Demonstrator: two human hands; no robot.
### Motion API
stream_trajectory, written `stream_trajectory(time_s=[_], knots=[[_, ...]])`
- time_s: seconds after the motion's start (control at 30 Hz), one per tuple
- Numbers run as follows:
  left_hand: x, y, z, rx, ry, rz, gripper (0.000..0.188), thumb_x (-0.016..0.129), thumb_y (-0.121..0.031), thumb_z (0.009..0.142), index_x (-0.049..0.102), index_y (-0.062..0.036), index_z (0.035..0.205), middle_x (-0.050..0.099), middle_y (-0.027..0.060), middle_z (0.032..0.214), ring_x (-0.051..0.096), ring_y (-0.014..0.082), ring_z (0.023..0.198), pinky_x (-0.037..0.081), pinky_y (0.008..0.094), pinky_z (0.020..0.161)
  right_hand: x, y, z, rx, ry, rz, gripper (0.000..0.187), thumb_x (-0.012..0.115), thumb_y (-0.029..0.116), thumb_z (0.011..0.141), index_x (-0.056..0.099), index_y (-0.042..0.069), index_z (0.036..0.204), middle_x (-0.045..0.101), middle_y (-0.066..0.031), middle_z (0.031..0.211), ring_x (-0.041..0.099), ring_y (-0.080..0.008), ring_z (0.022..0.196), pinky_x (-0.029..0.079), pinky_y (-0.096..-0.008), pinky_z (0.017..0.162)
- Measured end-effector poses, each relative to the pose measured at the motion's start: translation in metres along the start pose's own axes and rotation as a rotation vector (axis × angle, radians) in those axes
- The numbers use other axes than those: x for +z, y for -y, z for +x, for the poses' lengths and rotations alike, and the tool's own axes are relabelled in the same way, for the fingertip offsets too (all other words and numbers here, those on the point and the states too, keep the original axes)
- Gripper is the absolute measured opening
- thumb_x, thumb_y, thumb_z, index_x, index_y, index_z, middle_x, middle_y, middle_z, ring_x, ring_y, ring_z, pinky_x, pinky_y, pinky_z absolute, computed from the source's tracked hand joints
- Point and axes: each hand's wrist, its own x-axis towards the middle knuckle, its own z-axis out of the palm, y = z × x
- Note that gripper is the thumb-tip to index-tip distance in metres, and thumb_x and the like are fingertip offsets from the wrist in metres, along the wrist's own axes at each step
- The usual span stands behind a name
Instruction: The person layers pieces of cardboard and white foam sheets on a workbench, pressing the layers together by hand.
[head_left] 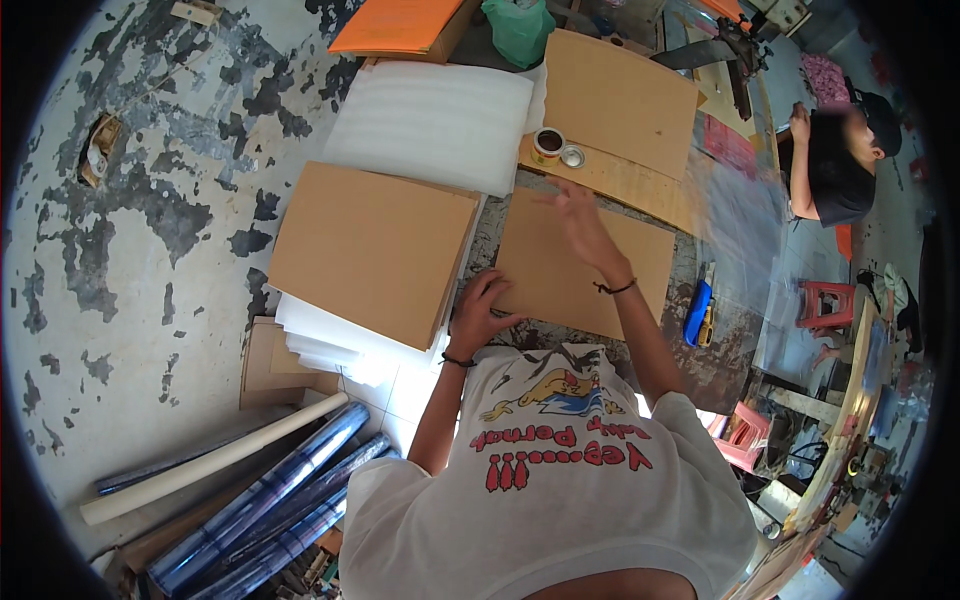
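A flat brown cardboard sheet (pixel 600 262) lies on the worn dark workbench in front of me. At its lower left corner rests my left hand (pixel 484 314), thumb and fingers apart and touching the edge. Over the sheet's upper part is my right hand (pixel 582 218), fingers spread and slightly blurred, with nothing seen in it; whether it touches the board I cannot tell. Just beyond it, an open tin (pixel 548 146) with dark contents stands beside its round metal lid (pixel 573 156) on a wooden plank (pixel 640 190).
Stacked brown cardboard (pixel 370 250) lies left of the sheet, with white foam sheets (pixel 430 120) behind. More cardboard (pixel 620 95) lies at the back. A blue cutter knife (pixel 697 314) lies right. Plastic rolls (pixel 260 500) lean at lower left; a person (pixel 838 165) is at far right.
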Motion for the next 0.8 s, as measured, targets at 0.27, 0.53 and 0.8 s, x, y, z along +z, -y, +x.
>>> stream_trajectory(time_s=[0.27, 0.53, 0.8], knots=[[0.001, 0.000, 0.000, 0.019, -0.020, 0.006, 0.054, 0.088, -0.032, 0.071, 0.068, -0.0056, 0.113, 0.058, 0.0101, 0.129, 0.055, 0.0317, 0.125, 0.047, 0.0436, 0.105, 0.049, -0.047, -0.025, -0.028, 0.024, -0.541, 0.041, 0.045, 0.040, 0.105, 0.065, 0.016, 0.132, 0.033, -0.0130, 0.159, 0.037, -0.0399, 0.134, 0.030, -0.0528, 0.111], [0.003, 0.002, -0.001, -0.010, -0.012, 0.013, 0.053, 0.088, -0.032, 0.071, 0.068, -0.0060, 0.113, 0.059, 0.0101, 0.129, 0.054, 0.0306, 0.126, 0.046, 0.0426, 0.106, 0.058, -0.039, -0.045, -0.083, -0.047, -0.775, 0.046, 0.053, 0.038, 0.101, 0.058, 0.010, 0.137, 0.033, -0.0139, 0.159, 0.038, -0.0373, 0.135, 0.033, -0.0527, 0.108], [0.005, 0.005, -0.005, -0.039, -0.041, -0.022, 0.037, 0.079, -0.022, 0.084, 0.067, -0.0047, 0.114, 0.059, 0.0120, 0.129, 0.056, 0.0320, 0.125, 0.047, 0.0429, 0.105, 0.046, -0.007, -0.088, -0.003, 0.027, -0.490, 0.042, 0.056, 0.035, 0.100, 0.061, 0.011, 0.134, 0.037, -0.0158, 0.153, 0.036, -0.0381, 0.135, 0.031, -0.0525, 0.109]])
